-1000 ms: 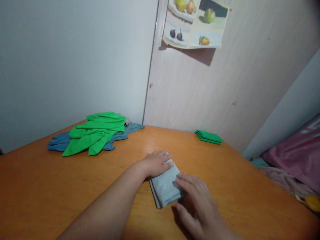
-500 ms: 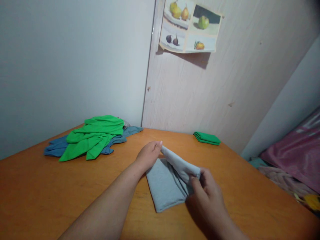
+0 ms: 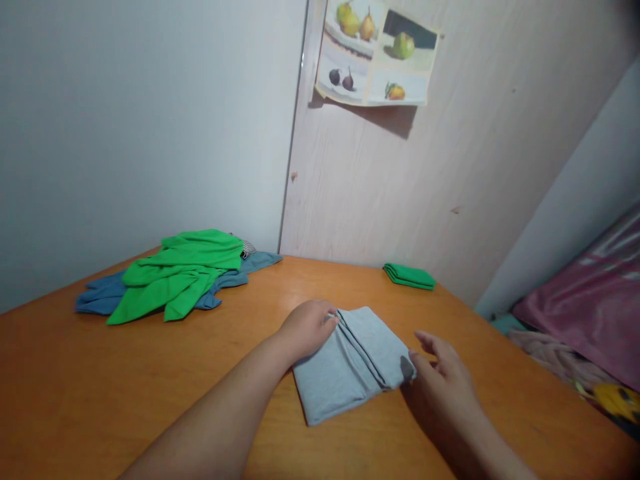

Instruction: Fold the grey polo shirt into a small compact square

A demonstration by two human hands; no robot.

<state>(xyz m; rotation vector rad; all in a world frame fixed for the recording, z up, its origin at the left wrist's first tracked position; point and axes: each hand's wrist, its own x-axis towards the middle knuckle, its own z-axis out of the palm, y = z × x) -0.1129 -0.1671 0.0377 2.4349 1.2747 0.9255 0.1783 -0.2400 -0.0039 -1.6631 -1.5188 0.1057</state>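
A folded grey cloth [image 3: 333,380] lies on the table in front of me, a creased fold line running diagonally across its middle. Its right-hand panel [image 3: 377,337] is laid out flat. My left hand [image 3: 307,330] rests on the cloth's upper left part, fingers and thumb slightly apart beside the fold. Just off the right edge of the cloth is my right hand [image 3: 443,373], its fingers and thumb spread with nothing held. A dark shadow from it falls on the cloth's right corner.
On the orange wooden table [image 3: 200,380], a loose bright green garment [image 3: 185,267] lies over blue clothing [image 3: 103,293] at the back left. A neatly folded green cloth [image 3: 409,276] sits at the back right. Walls border the back; pink fabric [image 3: 585,307] lies beyond the right edge.
The raised right part of the grey cloth has come down flat to the right. My right hand has let go of it and moved right; my left hand has settled lower on the cloth.
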